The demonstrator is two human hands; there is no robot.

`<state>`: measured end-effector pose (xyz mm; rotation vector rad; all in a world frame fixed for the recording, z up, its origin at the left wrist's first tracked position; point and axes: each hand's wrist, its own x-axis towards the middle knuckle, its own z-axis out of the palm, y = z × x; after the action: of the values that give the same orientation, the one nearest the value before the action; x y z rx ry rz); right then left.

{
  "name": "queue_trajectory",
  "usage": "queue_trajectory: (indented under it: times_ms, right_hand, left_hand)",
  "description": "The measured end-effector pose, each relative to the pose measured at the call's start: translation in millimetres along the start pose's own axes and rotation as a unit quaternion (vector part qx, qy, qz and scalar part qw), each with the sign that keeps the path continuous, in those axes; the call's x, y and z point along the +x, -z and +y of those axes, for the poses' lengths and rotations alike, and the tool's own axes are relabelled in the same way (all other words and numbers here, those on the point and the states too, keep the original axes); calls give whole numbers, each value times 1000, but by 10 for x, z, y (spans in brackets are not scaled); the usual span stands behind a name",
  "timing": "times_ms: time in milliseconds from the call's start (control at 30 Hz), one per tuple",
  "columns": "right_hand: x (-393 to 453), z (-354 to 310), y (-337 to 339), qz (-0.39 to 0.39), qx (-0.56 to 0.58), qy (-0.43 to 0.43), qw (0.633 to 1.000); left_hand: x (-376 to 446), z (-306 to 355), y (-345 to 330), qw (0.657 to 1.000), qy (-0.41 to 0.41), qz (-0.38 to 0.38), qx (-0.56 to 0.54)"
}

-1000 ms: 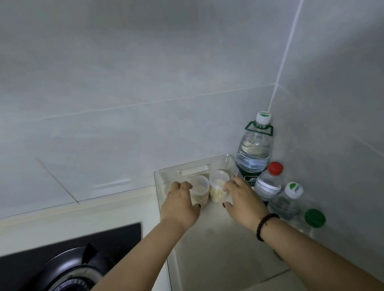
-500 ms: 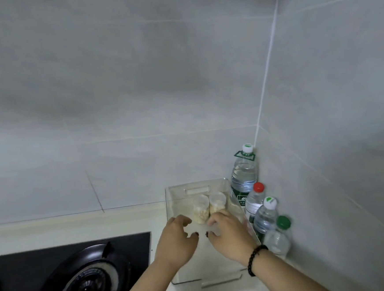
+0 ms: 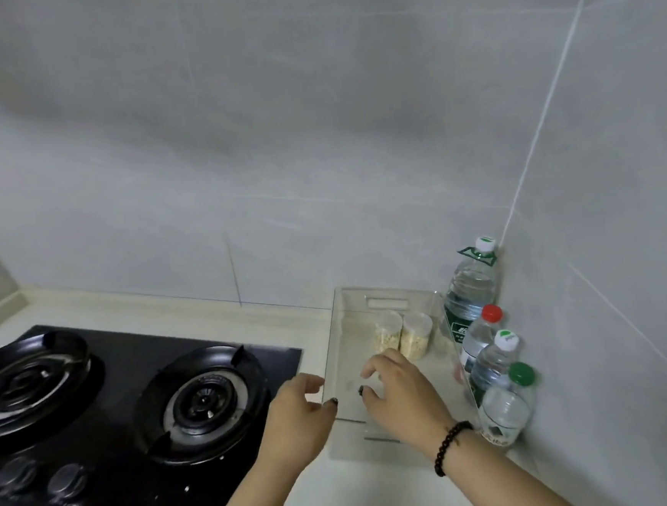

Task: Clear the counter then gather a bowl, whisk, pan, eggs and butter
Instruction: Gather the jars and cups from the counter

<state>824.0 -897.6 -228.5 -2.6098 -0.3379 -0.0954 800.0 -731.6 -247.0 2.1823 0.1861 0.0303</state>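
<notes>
A clear plastic tray [image 3: 339,316] stands on the pale counter near the corner of the tiled walls. Two small clear jars of pale grains [image 3: 402,333] stand side by side at the tray's far end. My left hand [image 3: 297,419] hovers just outside the tray's left wall, fingers curled apart and holding nothing. My right hand [image 3: 402,391], a dark bead bracelet on its wrist, hangs over the tray's near half, also empty with fingers spread. Neither hand touches the jars. No bowl, whisk, pan, eggs or butter is in view.
Several water bottles [image 3: 472,293] line the right wall beside the tray, with white, red and green caps. A black two-burner gas hob [image 3: 199,399] fills the counter to the left, its knobs [image 3: 38,475] near the front edge.
Both hands have let go of the two jars and drawn back toward me; the jars stay at the tray's far end. The view has pulled back and swung left, showing the hob.
</notes>
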Motion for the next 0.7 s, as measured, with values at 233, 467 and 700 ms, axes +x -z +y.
queue_trajectory:
  times_ms: [233,467,700]
  right_hand:
    - [35,-643,-313,-57,25,81,995]
    - [16,-1615,-660,-138,-43,194,970]
    - [-342,-3027,-1300,-239,-82,278,927]
  left_hand:
    - [-383,-410,714,994,69,82,-28]
    - [-919,-899,1671,980,96,169,-30]
    - [-1840,-1623,2809,963,140,230,-16]
